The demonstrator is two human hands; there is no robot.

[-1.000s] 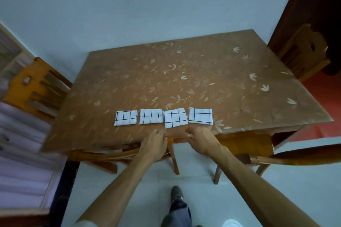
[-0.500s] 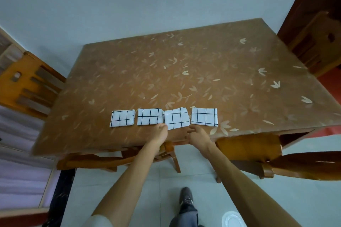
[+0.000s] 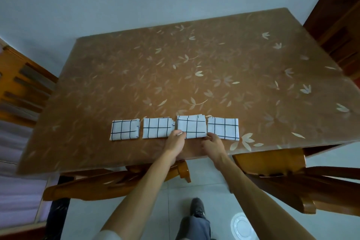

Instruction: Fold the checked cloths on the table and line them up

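1. Nearest the camera, a shoe (image 3: 197,207) stands on the tiled floor, with a white round plate (image 3: 242,227) on the floor to its right.
2. Both forearms reach up to the near edge of the bench (image 3: 214,60); a second ago the hands sat back at that edge, and now they are on the cloths.
3. The left hand (image 3: 174,143) has its fingers curled onto the near left corner of the third cloth (image 3: 191,127); whether it pinches the fabric I cannot tell.
4. The right hand (image 3: 213,144) touches the near right corner of that same cloth, fingers bent; its grip is just as unclear.
5. Four folded checked cloths lie in a row near the front edge: the first cloth (image 3: 124,130) at the left, the second cloth (image 3: 157,128), the third, then the fourth cloth (image 3: 223,128).
6. The third cloth was tilted and sat lower before; now it is squarer with the row and meets the second.
7. Wooden chairs (image 3: 25,84) flank the bench, beyond which is a pale wall.
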